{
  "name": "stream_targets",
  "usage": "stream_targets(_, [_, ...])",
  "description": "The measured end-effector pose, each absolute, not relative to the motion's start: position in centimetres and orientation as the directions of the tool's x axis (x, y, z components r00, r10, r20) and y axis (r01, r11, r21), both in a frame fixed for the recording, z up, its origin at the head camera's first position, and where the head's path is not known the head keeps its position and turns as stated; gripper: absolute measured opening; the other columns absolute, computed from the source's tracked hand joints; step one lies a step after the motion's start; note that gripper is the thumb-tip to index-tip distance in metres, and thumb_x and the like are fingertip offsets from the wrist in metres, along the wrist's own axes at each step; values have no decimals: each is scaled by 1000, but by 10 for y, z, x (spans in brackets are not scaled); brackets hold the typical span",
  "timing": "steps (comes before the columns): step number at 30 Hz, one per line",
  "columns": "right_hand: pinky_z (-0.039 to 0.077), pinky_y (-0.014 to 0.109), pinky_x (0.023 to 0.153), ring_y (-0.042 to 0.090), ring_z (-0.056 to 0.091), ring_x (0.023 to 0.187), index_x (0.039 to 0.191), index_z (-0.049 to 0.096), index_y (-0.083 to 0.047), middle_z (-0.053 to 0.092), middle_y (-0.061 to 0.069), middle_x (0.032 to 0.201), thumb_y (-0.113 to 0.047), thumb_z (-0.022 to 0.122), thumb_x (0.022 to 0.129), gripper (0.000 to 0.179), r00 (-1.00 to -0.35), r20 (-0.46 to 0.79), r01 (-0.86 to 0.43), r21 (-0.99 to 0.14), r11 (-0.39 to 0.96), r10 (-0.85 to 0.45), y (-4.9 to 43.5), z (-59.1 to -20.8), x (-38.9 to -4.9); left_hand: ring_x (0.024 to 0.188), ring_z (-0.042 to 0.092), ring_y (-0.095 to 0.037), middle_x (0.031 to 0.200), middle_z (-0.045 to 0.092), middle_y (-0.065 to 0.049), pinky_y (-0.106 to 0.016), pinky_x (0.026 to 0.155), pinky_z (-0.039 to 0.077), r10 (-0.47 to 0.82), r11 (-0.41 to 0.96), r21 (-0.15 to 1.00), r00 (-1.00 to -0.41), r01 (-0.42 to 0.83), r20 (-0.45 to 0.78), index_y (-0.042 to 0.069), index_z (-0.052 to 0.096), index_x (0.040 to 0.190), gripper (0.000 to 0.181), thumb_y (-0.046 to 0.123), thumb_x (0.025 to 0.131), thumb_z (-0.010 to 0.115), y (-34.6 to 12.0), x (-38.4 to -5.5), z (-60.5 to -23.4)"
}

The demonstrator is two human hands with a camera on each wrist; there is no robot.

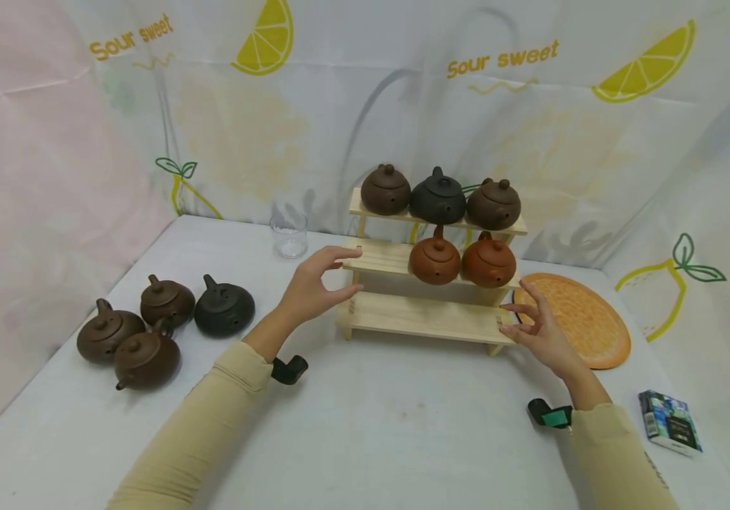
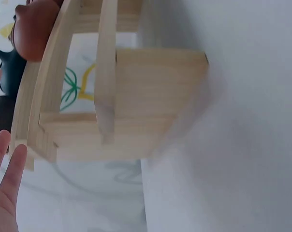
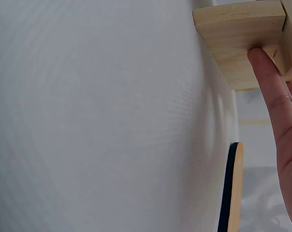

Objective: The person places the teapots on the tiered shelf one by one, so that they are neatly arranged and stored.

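A three-tier wooden stand (image 1: 428, 315) is between my hands in the head view. Its top tier carries two brown teapots (image 1: 386, 191) and a black teapot (image 1: 439, 198); two reddish teapots (image 1: 435, 259) sit on the middle tier, toward the right. My left hand (image 1: 314, 287) is at the stand's left end, thumb and fingers spread with nothing between them; I cannot tell whether the fingertips touch wood. At the right end of the lowest tier, my right hand (image 1: 546, 336) touches the stand. In the right wrist view, a straight finger (image 3: 269, 84) presses the end panel.
Several brown teapots (image 1: 148, 358) and a black teapot (image 1: 224, 309) stand at the left. A clear glass (image 1: 289, 237) is at the back. Behind my right hand lies a round pizza-patterned board (image 1: 588, 322). A small patterned box (image 1: 669, 423) lies at the right.
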State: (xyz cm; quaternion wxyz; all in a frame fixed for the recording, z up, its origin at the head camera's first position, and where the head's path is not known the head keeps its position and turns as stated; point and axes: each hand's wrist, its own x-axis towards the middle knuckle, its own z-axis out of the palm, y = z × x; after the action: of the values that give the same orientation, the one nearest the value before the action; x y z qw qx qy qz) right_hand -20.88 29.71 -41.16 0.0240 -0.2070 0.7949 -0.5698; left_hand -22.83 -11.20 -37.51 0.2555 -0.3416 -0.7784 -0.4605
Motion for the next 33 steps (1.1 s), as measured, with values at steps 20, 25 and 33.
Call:
stream_targets(20, [49,18,74,5,63,85,149,4,-22,41,21,122,4,58,89,85,-925,169,-277,-912,302,-339,298,-412,-210,106,55,-22,113,61,-9,-35,87,48,80,584,548,-714,599,695,2,62,115,50,1,69,81,-190,-189,-382])
stream_targets(25, [49,19,74,6,63,85,149,6,-24,44,8,119,5,58,88,86,-919,184,-289,-915,281,-348,297,-413,-211,103,57,-22,112,61,-8,-35,84,48,-72,653,608,-762,452,644,3,61,114,48,5,71,80,-202,-179,-389])
stream_targets(33, [49,18,73,7,63,84,149,6,-21,44,11,118,9,56,88,85,-916,202,-298,-921,252,-346,297,-413,-209,102,55,-27,109,62,-11,-43,88,41,-174,695,635,-778,337,603,4,61,114,44,8,74,78,-216,-168,-399])
